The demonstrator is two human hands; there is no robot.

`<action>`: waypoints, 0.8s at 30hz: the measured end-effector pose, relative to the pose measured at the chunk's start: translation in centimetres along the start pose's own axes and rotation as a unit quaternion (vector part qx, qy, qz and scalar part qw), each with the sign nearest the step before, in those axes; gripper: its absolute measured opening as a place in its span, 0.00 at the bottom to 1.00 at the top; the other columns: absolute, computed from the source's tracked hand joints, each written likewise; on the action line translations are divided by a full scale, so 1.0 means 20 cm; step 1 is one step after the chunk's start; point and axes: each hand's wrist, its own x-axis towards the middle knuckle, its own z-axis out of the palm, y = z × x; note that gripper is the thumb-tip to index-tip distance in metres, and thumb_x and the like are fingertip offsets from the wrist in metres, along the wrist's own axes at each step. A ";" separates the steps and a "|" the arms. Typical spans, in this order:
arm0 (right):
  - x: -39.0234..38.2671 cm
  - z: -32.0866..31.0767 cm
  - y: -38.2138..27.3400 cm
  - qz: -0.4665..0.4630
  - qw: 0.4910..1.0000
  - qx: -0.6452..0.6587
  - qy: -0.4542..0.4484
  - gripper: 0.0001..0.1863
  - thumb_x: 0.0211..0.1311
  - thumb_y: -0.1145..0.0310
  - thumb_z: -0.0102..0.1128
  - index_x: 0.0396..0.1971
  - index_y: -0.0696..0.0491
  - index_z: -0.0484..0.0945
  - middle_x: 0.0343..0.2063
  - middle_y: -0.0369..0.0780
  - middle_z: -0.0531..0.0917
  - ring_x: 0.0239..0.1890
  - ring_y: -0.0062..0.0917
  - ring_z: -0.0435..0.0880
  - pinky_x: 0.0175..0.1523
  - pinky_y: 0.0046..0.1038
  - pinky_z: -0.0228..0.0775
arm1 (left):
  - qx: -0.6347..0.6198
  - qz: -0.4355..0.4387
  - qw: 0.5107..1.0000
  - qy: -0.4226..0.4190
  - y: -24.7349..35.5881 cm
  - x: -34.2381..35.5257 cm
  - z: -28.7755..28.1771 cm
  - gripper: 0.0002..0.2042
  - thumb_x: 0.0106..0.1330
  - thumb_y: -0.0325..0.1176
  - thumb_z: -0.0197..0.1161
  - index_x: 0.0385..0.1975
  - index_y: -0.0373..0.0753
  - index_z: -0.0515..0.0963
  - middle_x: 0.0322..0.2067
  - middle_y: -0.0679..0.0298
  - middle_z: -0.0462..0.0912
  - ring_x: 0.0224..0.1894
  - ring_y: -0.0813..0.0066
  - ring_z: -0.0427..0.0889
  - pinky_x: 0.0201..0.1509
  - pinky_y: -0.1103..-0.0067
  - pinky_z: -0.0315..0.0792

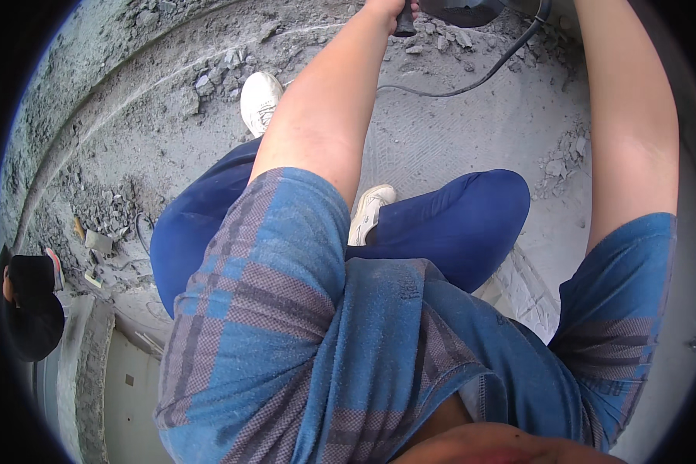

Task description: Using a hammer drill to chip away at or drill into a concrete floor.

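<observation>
My left hand [391, 9] is at the top edge, closed around the dark side handle [404, 23] of a black power tool. The tool's body [460, 9] is mostly cut off by the frame. A black cable [495, 66] loops from near it down over the dusty grey ground. My right forearm reaches up past the top edge on the right, so that hand is out of sight.
Broken concrete rubble [201, 85] and a curved groove [69, 131] mark the ground. My knees and white shoes [259, 100] are below my arms. Another person in dark clothing [35, 309] is at the far left, beside a concrete edge [85, 379]. A pale strip [530, 286] lies lower right.
</observation>
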 end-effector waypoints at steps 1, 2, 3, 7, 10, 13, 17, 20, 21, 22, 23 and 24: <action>-0.03 -0.10 0.11 0.006 1.000 0.010 0.019 0.15 0.66 0.60 0.53 0.39 0.58 0.76 0.19 0.41 0.81 0.21 0.29 0.82 0.24 0.31 0.77 | 0.022 -0.003 1.000 -0.012 -0.05 -0.01 0.01 0.09 0.64 0.38 0.62 0.31 0.39 0.77 0.21 0.63 0.77 0.19 0.73 0.75 0.22 0.73 0.69; -0.08 -0.11 0.25 0.019 0.999 0.036 0.031 0.16 0.67 0.60 0.52 0.40 0.59 0.76 0.19 0.41 0.81 0.20 0.28 0.82 0.24 0.30 0.77 | 0.048 -0.005 0.999 -0.014 -0.09 -0.02 -0.04 0.09 0.64 0.38 0.62 0.31 0.39 0.77 0.20 0.64 0.76 0.19 0.75 0.74 0.22 0.73 0.69; -0.14 -0.13 0.41 0.036 0.994 0.094 0.037 0.15 0.68 0.61 0.51 0.40 0.59 0.76 0.20 0.41 0.81 0.20 0.28 0.81 0.24 0.30 0.77 | 0.090 -0.022 0.995 0.036 -0.13 -0.04 -0.06 0.10 0.61 0.38 0.64 0.29 0.37 0.78 0.21 0.62 0.78 0.20 0.70 0.76 0.21 0.71 0.69; -0.43 -0.36 1.36 0.101 0.960 0.252 0.069 0.19 0.67 0.60 0.56 0.48 0.59 0.76 0.35 0.42 0.84 0.31 0.27 0.85 0.32 0.27 0.80 | 0.377 -0.081 0.923 -0.002 -0.29 -0.23 0.04 0.17 0.54 0.41 0.68 0.36 0.35 0.78 0.25 0.56 0.84 0.26 0.68 0.85 0.34 0.73 0.79; -0.65 -0.14 1.94 0.126 0.906 0.396 0.078 0.17 0.66 0.60 0.57 0.50 0.54 0.75 0.34 0.42 0.84 0.31 0.29 0.84 0.31 0.30 0.78 | 0.526 -0.114 0.843 -0.005 -0.40 -0.38 -0.06 0.20 0.52 0.43 0.68 0.40 0.37 0.79 0.30 0.58 0.86 0.34 0.65 0.87 0.41 0.72 0.79; -0.78 0.09 2.14 0.116 0.884 0.443 0.096 0.17 0.65 0.60 0.58 0.49 0.53 0.75 0.33 0.42 0.83 0.31 0.29 0.84 0.30 0.30 0.77 | 0.570 -0.122 0.813 0.008 -0.50 -0.53 -0.19 0.22 0.52 0.44 0.68 0.44 0.38 0.78 0.42 0.54 0.84 0.48 0.59 0.83 0.52 0.70 0.75; -0.93 0.20 2.10 0.108 0.907 0.384 0.133 0.18 0.64 0.61 0.59 0.49 0.55 0.76 0.32 0.43 0.83 0.30 0.29 0.84 0.30 0.29 0.77 | 0.541 -0.131 0.829 0.045 -0.58 -0.71 -0.22 0.23 0.51 0.43 0.68 0.45 0.37 0.78 0.44 0.54 0.84 0.49 0.57 0.82 0.54 0.69 0.74; -0.99 0.27 1.91 0.046 0.920 0.351 0.170 0.19 0.64 0.62 0.60 0.50 0.59 0.76 0.32 0.44 0.84 0.30 0.29 0.84 0.30 0.29 0.77 | 0.498 -0.129 0.856 0.053 -0.52 -0.67 -0.21 0.21 0.51 0.43 0.68 0.42 0.37 0.79 0.41 0.53 0.84 0.47 0.56 0.83 0.51 0.68 0.74; -1.04 0.29 1.84 0.014 0.919 0.350 0.184 0.20 0.64 0.62 0.60 0.49 0.59 0.76 0.32 0.44 0.84 0.30 0.29 0.84 0.30 0.29 0.78 | 0.492 -0.099 0.864 0.049 -0.49 -0.65 -0.21 0.21 0.50 0.43 0.68 0.41 0.37 0.79 0.40 0.52 0.84 0.46 0.56 0.83 0.51 0.68 0.75; -1.05 0.32 1.76 -0.022 0.916 0.350 0.193 0.20 0.64 0.62 0.59 0.49 0.60 0.75 0.32 0.44 0.84 0.30 0.28 0.84 0.30 0.29 0.78 | 0.487 -0.066 0.869 0.051 -0.46 -0.61 -0.24 0.21 0.50 0.44 0.68 0.40 0.36 0.79 0.38 0.51 0.85 0.45 0.56 0.83 0.50 0.68 0.75; -1.10 0.37 1.68 -0.046 0.924 0.326 0.196 0.20 0.64 0.63 0.58 0.50 0.61 0.75 0.32 0.45 0.84 0.30 0.29 0.84 0.31 0.28 0.78 | 0.484 -0.041 0.873 0.047 -0.45 -0.60 -0.27 0.19 0.50 0.43 0.68 0.38 0.37 0.79 0.34 0.53 0.85 0.38 0.61 0.86 0.43 0.69 0.78; -1.12 0.38 1.62 -0.051 0.924 0.323 0.198 0.20 0.64 0.63 0.58 0.50 0.61 0.75 0.32 0.45 0.84 0.30 0.29 0.84 0.31 0.28 0.78 | 0.482 -0.035 0.875 0.046 -0.42 -0.58 -0.26 0.19 0.50 0.43 0.68 0.38 0.37 0.79 0.34 0.53 0.85 0.38 0.61 0.86 0.43 0.69 0.78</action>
